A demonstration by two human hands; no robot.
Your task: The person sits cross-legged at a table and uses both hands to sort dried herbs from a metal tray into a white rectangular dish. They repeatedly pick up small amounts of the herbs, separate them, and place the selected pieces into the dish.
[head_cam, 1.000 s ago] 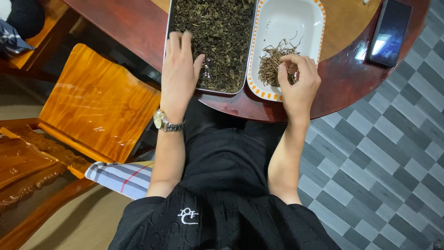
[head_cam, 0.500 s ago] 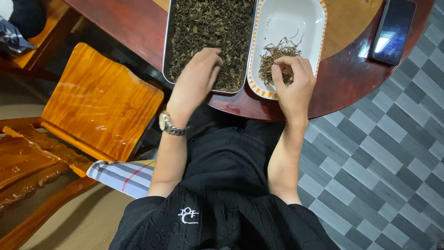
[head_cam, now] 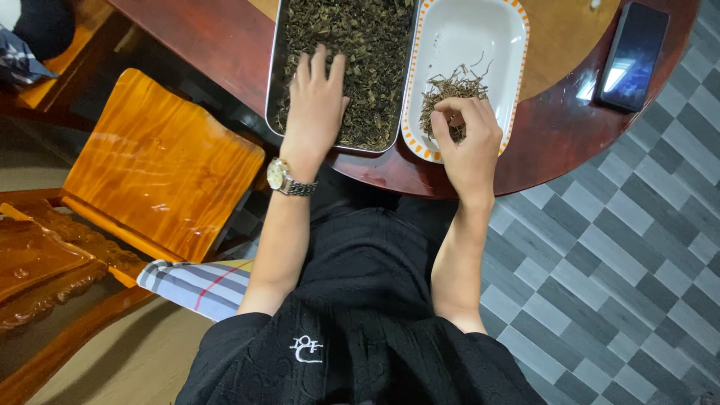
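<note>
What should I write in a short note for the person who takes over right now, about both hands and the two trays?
Left hand: flat, fingers spread, resting on the dark dried leaves in the metal tray.
Right hand: fingers pinched together over the small pile of thin stems in the white dish with orange rim.
Both containers sit side by side on the round wooden table; a phone lies to the right.
Done: a small pile of stems is in the white dish.
Left: the metal tray is nearly full of leaves.
</note>
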